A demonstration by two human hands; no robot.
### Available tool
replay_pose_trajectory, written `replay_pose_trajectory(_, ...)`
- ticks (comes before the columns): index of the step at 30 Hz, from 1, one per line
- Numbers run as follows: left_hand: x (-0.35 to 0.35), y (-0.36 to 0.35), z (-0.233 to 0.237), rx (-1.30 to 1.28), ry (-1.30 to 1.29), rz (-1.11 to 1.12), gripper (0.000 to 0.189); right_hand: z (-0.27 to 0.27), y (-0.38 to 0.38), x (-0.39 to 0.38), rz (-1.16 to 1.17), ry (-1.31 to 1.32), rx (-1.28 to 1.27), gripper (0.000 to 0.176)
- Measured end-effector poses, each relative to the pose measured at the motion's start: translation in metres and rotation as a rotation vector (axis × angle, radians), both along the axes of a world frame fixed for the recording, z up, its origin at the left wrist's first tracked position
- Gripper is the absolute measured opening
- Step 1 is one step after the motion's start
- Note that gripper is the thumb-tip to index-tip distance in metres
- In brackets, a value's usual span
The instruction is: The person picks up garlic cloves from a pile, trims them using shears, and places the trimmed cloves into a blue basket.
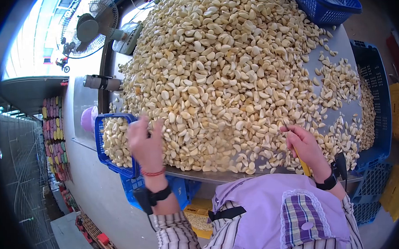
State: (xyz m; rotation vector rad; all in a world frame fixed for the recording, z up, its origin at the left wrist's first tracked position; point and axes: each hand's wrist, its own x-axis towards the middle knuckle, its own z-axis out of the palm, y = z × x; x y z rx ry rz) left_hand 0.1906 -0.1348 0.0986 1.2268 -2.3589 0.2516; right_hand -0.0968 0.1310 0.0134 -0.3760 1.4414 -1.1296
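Observation:
A large heap of pale, curved pieces [215, 78] that look like peeled garlic cloves covers the metal table. My left hand [146, 143], slightly blurred, is over the heap's left edge beside a small blue basket [100, 147] filled with the same pieces. Its fingers are apart, and nothing shows in them. My right hand [305, 148] is closed around a slim tool with a yellow handle [304, 167], which looks like a small knife. A thin dark tip pokes out past the fingers, above the heap's front right part.
A blue basket [324, 9] stands at the back right. Along the right side is a large blue crate [381, 101] with more pale pieces. A fan [88, 29], a grey flask [101, 82] and a purple object [89, 119] are at the left. Below the table's front edge are blue crates [176, 189].

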Motion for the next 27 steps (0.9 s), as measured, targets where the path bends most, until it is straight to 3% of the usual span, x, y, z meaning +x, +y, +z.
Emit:
replay_pose_trajectory(4,-0.021,0.016,-0.058,0.299,-0.094,0.05,0.021,0.009,0.003,0.001,-0.01,0.027,-0.026,0.033)
replay_pose_trajectory(9,-0.035,0.034,-0.052,0.198,0.066,-0.114,0.021,0.021,0.006,0.002,-0.011,0.041,-0.078,0.037)
replay_pose_trajectory(11,-0.044,0.058,-0.049,1.111,0.838,0.032,0.024,0.027,0.004,0.006,0.015,0.098,-0.092,0.042)
replay_pose_trajectory(12,-0.051,0.068,-0.046,1.299,0.924,0.008,0.028,0.029,0.003,0.008,0.086,0.249,-0.197,0.045)
replay_pose_trajectory(13,-0.056,0.079,-0.048,1.316,0.926,-0.003,0.028,0.032,0.001,0.009,0.158,0.404,-0.301,0.048)
replay_pose_trajectory(15,-0.072,0.101,-0.051,1.578,1.146,-0.069,0.034,0.052,-0.007,0.011,0.232,0.394,-0.28,0.052)
replay_pose_trajectory(19,-0.103,0.135,-0.04,1.717,1.019,-0.082,0.017,0.058,-0.01,0.012,0.416,0.38,-0.33,0.058)
replay_pose_trajectory(21,-0.106,0.143,-0.04,1.723,1.007,-0.104,0.014,0.053,-0.01,0.016,0.38,0.398,-0.394,0.06)
replay_pose_trajectory(23,-0.098,0.147,-0.044,1.916,1.041,-0.288,0.013,0.054,-0.008,0.012,0.468,0.281,-0.299,0.058)
replay_pose_trajectory(25,-0.094,0.141,-0.041,1.964,0.963,-0.331,0.014,0.051,-0.007,0.013,0.447,0.226,-0.347,0.051)
replay_pose_trajectory(27,-0.094,0.138,-0.04,2.247,1.44,-0.63,0.021,0.042,-0.006,0.015,0.224,0.318,-0.402,0.045)
